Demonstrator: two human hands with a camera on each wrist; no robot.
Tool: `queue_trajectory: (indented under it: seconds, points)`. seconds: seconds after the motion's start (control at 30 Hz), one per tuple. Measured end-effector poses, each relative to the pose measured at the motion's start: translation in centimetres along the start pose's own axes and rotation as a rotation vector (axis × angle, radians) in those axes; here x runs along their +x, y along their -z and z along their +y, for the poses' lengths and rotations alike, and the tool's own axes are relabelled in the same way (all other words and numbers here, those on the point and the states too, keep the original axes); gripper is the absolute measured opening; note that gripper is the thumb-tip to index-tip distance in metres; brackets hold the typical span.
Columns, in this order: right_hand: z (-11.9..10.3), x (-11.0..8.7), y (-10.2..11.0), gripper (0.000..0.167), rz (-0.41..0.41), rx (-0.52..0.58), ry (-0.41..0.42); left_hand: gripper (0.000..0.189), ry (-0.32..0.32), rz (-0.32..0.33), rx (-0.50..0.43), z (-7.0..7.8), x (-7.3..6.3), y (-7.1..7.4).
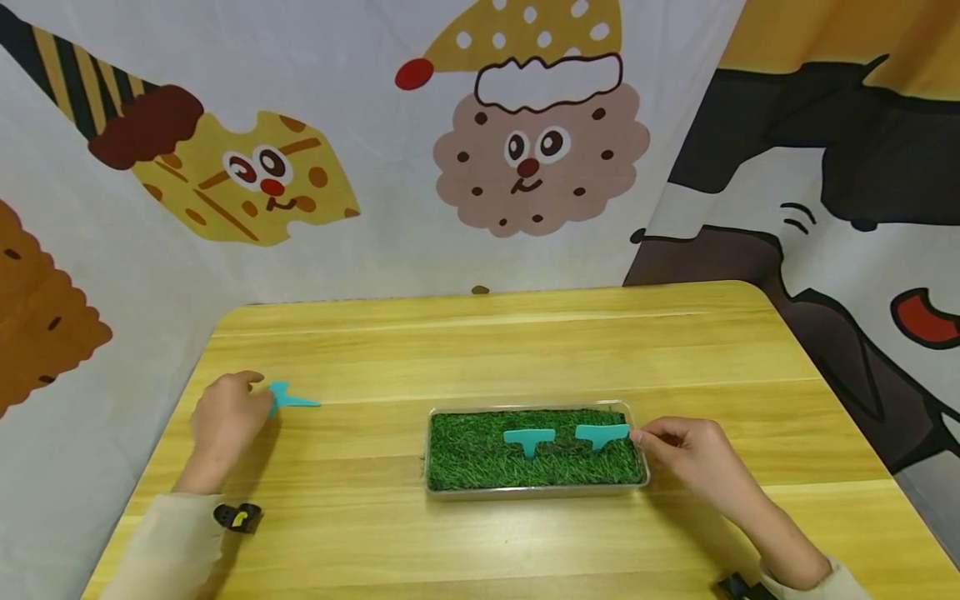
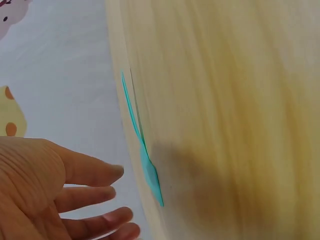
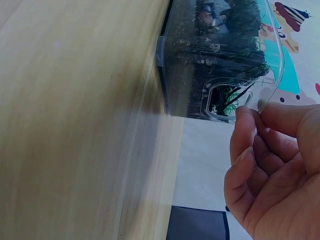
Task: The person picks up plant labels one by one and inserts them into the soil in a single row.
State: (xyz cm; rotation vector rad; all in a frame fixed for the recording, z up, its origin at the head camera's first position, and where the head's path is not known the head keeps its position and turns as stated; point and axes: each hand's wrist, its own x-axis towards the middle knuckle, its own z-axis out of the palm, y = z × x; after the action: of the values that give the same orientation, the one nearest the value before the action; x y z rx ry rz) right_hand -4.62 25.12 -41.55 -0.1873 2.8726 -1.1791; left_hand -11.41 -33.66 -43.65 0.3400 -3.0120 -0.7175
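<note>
On the table's left side, my left hand (image 1: 228,425) is beside a teal T-shaped plant label (image 1: 285,398) that lies flat. The left wrist view has the fingers of that hand (image 2: 30,192) spread apart, with a gap between them and the label (image 2: 150,172). My right hand (image 1: 697,462) pinches the right rim of a clear plastic box (image 1: 536,493) between thumb and forefinger; the right wrist view also has this hand (image 3: 280,170) at the rim. Green grass (image 1: 472,458) fills the box. Two more teal labels, one central (image 1: 529,442) and one further right (image 1: 600,435), stand upright in it.
The wooden table (image 1: 360,350) has rounded back corners. Behind it hangs a white curtain (image 1: 390,250) with cartoon prints. Black bands are at both wrists, a left one (image 1: 238,517) and a right one (image 1: 742,587).
</note>
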Motion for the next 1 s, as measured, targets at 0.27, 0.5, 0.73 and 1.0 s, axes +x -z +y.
queue_trajectory:
  seconds: [0.27,0.5,0.73,1.0]
  points:
    - [0.0,0.0,0.1,0.010,-0.006,-0.002,0.000,0.054,0.043,-0.120,-0.013,-0.6,-0.1,0.5]
    - [0.2,0.0,0.1,0.009,-0.008,0.000,0.023,0.073,0.055,-0.215,0.002,-0.5,0.3,0.5]
    - [0.3,0.1,0.1,0.009,-0.004,-0.007,0.038,0.059,0.052,-0.237,0.023,-0.3,0.8,0.5]
    - [0.4,0.1,0.1,0.010,-0.011,0.001,0.024,0.058,0.064,-0.283,0.049,-0.2,1.7,0.7]
